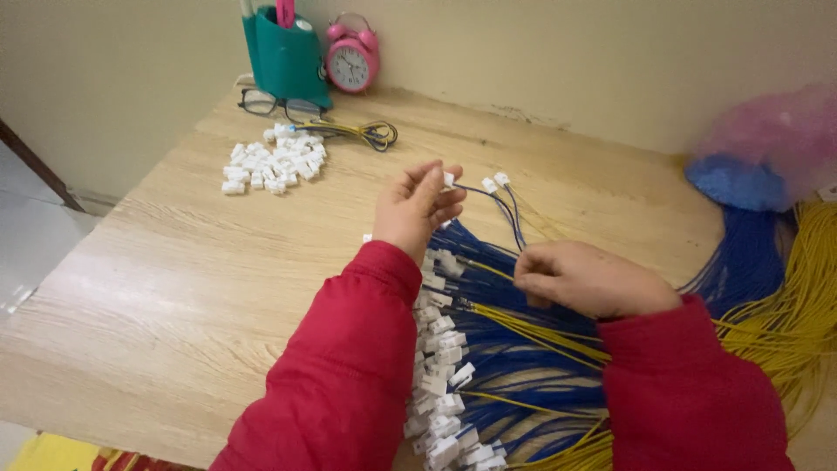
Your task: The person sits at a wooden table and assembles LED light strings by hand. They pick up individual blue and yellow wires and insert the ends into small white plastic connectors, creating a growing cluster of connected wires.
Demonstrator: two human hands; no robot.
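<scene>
My left hand point(418, 209) is raised over the table, fingers pinched on a small white connector point(448, 179) at the end of a blue wire. My right hand point(588, 279) is closed on a few blue and yellow wires point(514, 222) running from that connector. Two more white connectors point(495, 182) dangle just right of my left fingertips. Under both hands lies a thick bundle of blue and yellow wires point(523, 366), with a row of white connectors point(440, 349) along its left side. Both sleeves are red.
A pile of loose white connectors point(275, 161) lies at the far left of the wooden table point(192, 288). Behind it are black glasses point(279, 105), a teal holder point(288, 52), a pink alarm clock point(351, 57) and a small wire coil point(370, 133). Pink and blue plastic bags point(758, 157) sit far right.
</scene>
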